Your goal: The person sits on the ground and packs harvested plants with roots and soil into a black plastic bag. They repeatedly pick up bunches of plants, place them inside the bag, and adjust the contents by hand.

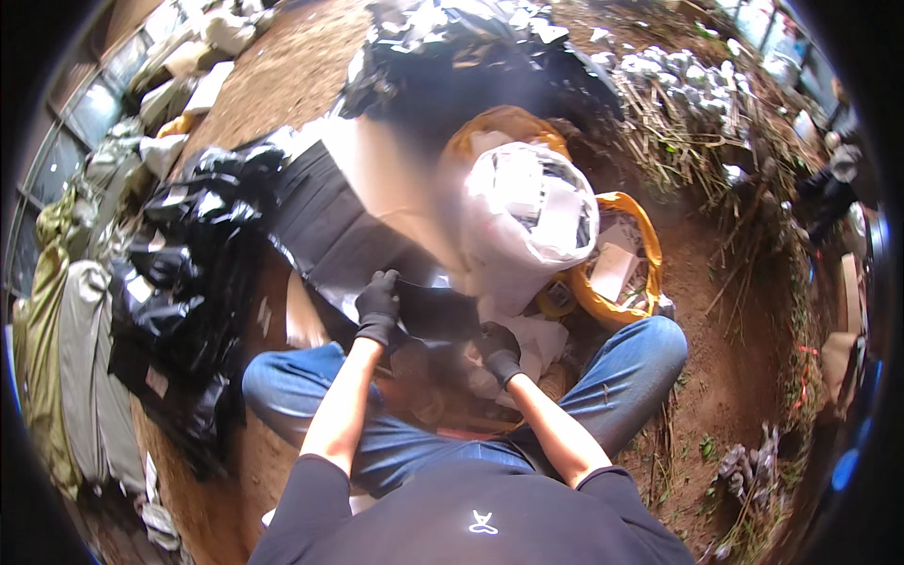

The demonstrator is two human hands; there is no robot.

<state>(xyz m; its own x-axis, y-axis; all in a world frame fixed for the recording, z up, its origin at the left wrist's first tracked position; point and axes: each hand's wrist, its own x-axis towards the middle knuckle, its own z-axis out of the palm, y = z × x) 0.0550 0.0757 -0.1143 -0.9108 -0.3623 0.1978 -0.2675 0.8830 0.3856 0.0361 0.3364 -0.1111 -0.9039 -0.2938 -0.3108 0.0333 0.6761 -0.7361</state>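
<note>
Between my hands a piece of black plastic sheet (439, 313) is stretched. My left hand (379, 300), in a dark knit glove, grips its left edge. At its right lower corner is my right hand (498, 347), also gloved, with curled fingers; blur hides exactly how it grips. A larger dark sheet (332, 212) lies beyond my left hand, beside a tan cardboard-like panel (392, 176). A white sack (494, 240) filled with white pieces stands past my right hand. Crumpled white material (540, 339) lies next to that hand.
Yellow-rimmed sacks (657, 265) with scraps stand right of and behind the white sack. Black plastic bags (205, 212) are heaped at left, and more black plastic (480, 78) lies ahead. Dry stalks (671, 134) cover soil at right. A partly visible person (833, 183) is at the far right.
</note>
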